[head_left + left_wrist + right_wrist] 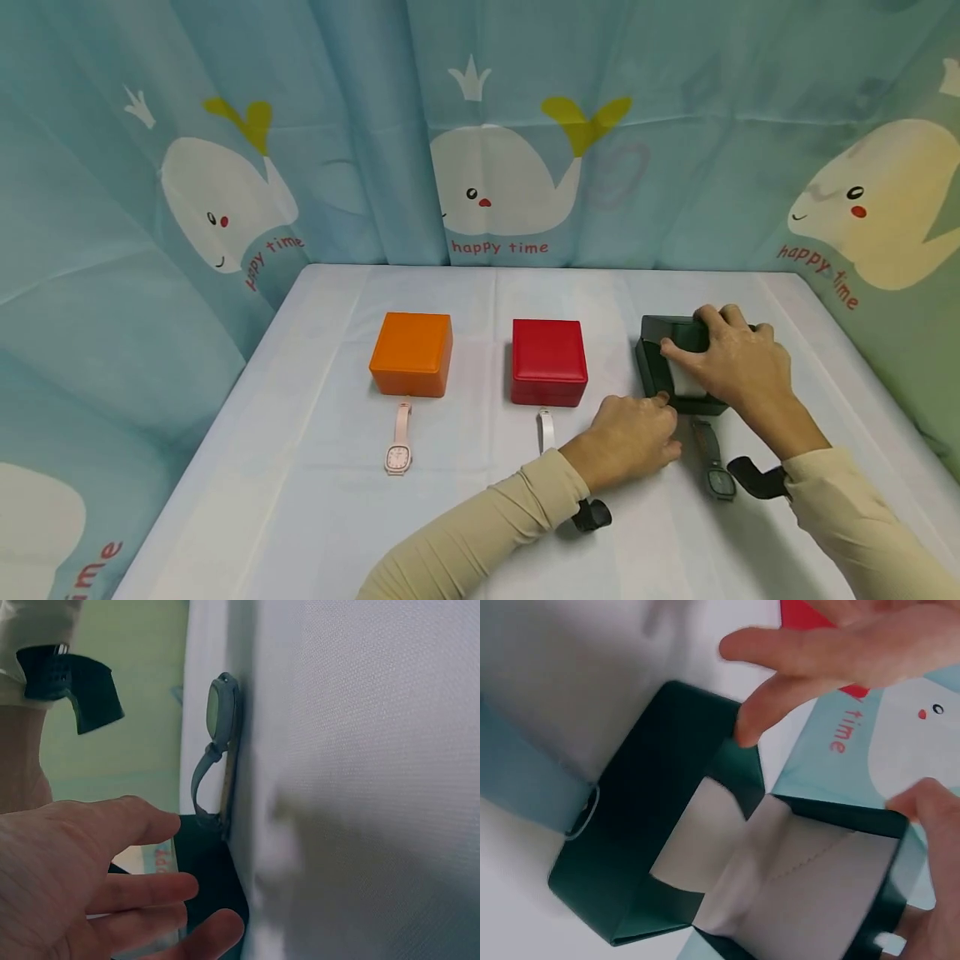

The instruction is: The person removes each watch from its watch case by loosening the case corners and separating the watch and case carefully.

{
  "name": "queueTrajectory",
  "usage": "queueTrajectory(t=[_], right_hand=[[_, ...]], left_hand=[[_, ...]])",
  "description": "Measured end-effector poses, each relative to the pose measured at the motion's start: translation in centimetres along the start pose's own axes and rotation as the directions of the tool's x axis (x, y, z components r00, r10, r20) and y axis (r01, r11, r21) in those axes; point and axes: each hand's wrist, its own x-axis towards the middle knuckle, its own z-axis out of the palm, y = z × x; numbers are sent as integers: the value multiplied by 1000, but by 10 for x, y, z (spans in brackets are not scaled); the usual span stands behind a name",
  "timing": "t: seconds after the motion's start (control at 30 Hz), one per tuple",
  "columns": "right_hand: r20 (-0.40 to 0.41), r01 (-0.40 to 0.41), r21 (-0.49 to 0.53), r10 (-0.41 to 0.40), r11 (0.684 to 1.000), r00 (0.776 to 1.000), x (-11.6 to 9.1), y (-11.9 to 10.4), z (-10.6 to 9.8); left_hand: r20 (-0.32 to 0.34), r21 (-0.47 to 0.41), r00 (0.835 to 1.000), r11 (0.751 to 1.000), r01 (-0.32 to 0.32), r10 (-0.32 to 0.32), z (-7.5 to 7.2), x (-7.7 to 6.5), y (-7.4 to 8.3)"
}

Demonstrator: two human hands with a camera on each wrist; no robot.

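A green box (651,377) stands open at the right of the table, its pale inside (821,862) showing in the right wrist view. My right hand (738,357) lies over the box from the right, and fingers hold the edge of its raised lid (847,814). The left hand (626,437) is at the near left corner of the box, fingertips touching it. In the left wrist view the left hand's fingers (142,892) are extended and spread beside the dark green wall (214,862). A green watch (716,471) lies in front of the box.
A closed red box (549,358) stands in the middle, with a white watch (547,429) before it, partly behind the left arm. Further left are a closed orange box (411,354) and a pink watch (399,446). Whale-printed curtains (367,167) surround the white table.
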Motion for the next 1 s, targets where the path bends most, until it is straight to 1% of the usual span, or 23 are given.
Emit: queueTrajectory(t=[0.1, 0.2, 0.33, 0.47, 0.63, 0.73, 0.87, 1.0], right_hand=[[46, 6, -9, -5, 1000, 999, -5, 2, 1], [64, 25, -17, -24, 1000, 998, -13, 4, 8], [23, 55, -27, -55, 998, 998, -23, 7, 21], [-16, 65, -11, -65, 998, 998, -27, 8, 23], [-16, 64, -9, -64, 998, 998, -25, 6, 20], [-12, 59, -16, -59, 998, 998, -25, 5, 19], [3, 47, -23, -47, 999, 999, -26, 4, 20], [-5, 38, -21, -38, 999, 999, -30, 4, 23]], left_hand=[[4, -10, 1000, 1000, -3, 3, 0, 0, -1], [8, -9, 1000, 1000, -1, 1, 0, 0, 0], [7, 4, 1000, 1000, -8, 8, 0, 0, 2], [-7, 19, 1000, 1000, -18, 18, 0, 0, 3], [-19, 9, 1000, 1000, -7, 7, -1, 0, 1], [-31, 17, 999, 1000, -8, 9, 0, 0, 0], [-25, 18, 1000, 1000, -11, 12, 2, -1, 0], [-14, 5, 1000, 1000, -16, 16, 4, -5, 1]])
